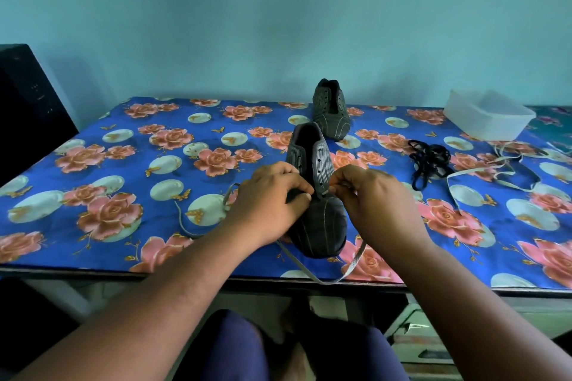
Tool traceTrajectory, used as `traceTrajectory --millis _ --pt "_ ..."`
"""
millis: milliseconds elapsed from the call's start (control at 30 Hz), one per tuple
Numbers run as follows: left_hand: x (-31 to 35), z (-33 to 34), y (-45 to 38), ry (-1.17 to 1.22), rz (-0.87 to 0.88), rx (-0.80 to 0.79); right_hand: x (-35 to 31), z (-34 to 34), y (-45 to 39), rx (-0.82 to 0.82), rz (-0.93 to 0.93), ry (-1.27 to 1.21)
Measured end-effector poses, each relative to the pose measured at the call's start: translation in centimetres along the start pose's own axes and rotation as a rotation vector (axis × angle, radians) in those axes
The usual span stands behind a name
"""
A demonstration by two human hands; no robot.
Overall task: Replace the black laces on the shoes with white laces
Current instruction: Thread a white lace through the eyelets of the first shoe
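1. Near shoe [315, 195] on the table [93, 260], toe toward the person, heel and opening away; long axis running straight out from the body, so the eyelet rows climb away from both hands.
2. Left hand [267, 199] on the shoe's left side, fingers curled, thumb and forefinger meeting at the lowest eyelets; grip closed, seemingly pinching the lace there, though the pinch itself is too small to confirm.
3. Right hand [368, 195] on the shoe's right side, fingertips clamped on the white lace [353, 263] just beside the lowest right eyelet.
4. Lace threaded only across the bottom pair; loose ends trailing left over the table and down past the toe, off the table edge.
5. Next eyelets lying just above and beyond both grips, open and unlaced; equally near to either hand.
6. Judged early in relacing: second shoe [329, 111] farther back, bare of laces; black laces [428, 161] heaped to the right, another white lace [501, 170] beyond them.
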State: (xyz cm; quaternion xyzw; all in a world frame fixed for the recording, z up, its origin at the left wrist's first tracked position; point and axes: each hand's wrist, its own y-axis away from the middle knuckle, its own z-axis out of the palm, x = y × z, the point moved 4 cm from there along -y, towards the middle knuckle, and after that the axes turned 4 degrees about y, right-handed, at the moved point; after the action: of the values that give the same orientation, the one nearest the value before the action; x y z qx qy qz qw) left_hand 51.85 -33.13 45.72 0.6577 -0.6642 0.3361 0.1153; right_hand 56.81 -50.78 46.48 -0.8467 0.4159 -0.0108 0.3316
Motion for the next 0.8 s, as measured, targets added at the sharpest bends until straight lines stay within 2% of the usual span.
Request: traceTrajectory --millis 133,300,533,667,800 --pt "0.2 0.6 -0.7 -0.055 -0.056 -0.033 -0.2 0.3 0.1 0.012 -0.017 0.033" --pt "-0.5 1.7 -1.0 0.073 -0.135 -0.114 0.4 0.3 0.3 -0.022 0.023 -0.026" --pt "-0.8 2.4 -0.9 0.267 -0.183 -0.049 -0.3 0.7 0.5 -0.023 -0.025 0.107" --pt "-0.8 2.6 -0.9 0.230 -0.186 -0.110 0.2 1.4 0.2 -0.081 0.041 -0.100" --pt "-1.0 2.4 -0.9 0.285 -0.200 -0.103 0.8 1.3 0.6 -0.121 0.182 -0.308"
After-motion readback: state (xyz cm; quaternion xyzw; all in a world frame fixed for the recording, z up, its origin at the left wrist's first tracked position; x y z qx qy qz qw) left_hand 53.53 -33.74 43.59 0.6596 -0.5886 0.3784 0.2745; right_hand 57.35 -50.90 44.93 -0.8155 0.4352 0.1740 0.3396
